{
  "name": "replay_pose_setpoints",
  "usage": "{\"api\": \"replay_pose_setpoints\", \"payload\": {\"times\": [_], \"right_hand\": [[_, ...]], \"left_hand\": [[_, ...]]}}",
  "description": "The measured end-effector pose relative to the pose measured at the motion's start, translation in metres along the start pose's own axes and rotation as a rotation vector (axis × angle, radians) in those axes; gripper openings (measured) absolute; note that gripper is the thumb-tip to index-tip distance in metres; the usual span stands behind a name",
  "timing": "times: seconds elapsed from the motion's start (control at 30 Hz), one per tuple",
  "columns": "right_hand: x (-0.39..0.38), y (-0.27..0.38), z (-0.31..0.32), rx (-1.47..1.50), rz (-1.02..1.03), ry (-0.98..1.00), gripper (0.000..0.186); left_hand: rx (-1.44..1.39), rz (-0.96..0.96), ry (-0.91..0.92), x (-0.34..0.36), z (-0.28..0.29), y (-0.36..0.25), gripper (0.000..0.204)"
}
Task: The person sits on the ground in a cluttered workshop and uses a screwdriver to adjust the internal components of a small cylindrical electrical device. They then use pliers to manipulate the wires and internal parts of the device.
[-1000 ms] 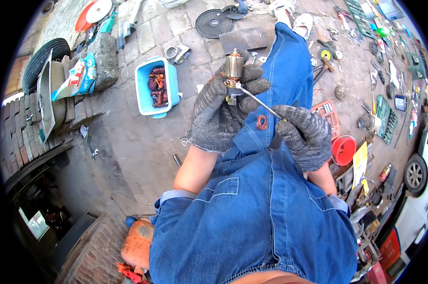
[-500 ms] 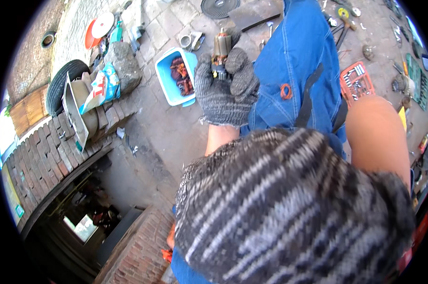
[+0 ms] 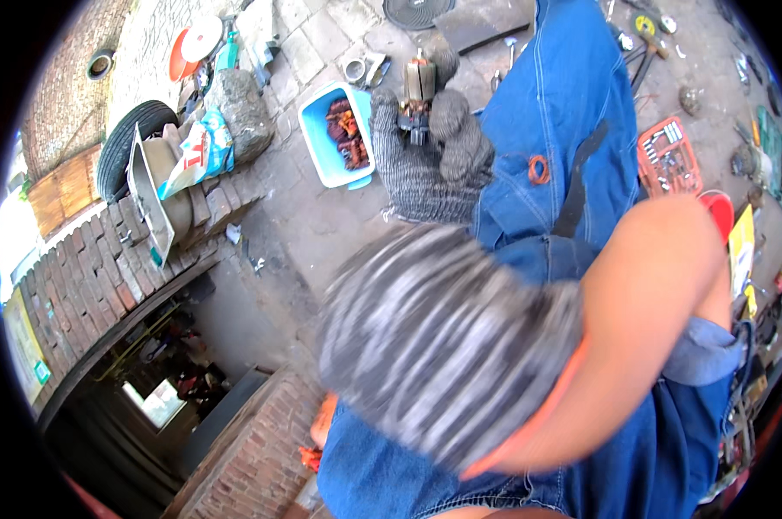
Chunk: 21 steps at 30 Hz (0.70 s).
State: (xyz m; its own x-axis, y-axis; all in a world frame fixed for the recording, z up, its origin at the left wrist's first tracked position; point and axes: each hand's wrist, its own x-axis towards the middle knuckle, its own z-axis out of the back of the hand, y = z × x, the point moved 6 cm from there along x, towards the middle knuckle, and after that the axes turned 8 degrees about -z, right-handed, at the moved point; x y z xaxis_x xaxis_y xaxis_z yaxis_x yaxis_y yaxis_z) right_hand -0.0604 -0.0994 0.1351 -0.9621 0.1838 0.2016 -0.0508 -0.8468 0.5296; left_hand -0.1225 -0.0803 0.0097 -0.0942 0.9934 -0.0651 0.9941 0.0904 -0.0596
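Note:
My left hand, in a grey knit glove, is closed around a small motor armature. The armature stands upright, its copper windings and dark lower end showing between thumb and fingers. My right hand, in a grey and white striped glove, is close to the camera and smeared by motion; its fingers cannot be made out. It hides my left forearm. On my blue jeans lies a small coil of reddish wire. Left of my left hand sits a light blue tub holding reddish-brown copper scraps.
A red socket case, a hammer and a green tool case lie on the right. On the left are a tyre, a stone block and a brick ledge. A round black mat lies far ahead.
My right hand has drawn away from the camera and swung left, showing more of its forearm. The view has shifted slightly. My left hand keeps hold of the armature.

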Motion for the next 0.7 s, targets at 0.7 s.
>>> {"api": "replay_pose_setpoints", "payload": {"times": [0.7], "right_hand": [[-0.105, -0.087, -0.016, 0.649, -0.882, -0.324, 0.026]], "left_hand": [[0.448, -0.187, -0.280, 0.004, 0.004, 0.002, 0.058]]}}
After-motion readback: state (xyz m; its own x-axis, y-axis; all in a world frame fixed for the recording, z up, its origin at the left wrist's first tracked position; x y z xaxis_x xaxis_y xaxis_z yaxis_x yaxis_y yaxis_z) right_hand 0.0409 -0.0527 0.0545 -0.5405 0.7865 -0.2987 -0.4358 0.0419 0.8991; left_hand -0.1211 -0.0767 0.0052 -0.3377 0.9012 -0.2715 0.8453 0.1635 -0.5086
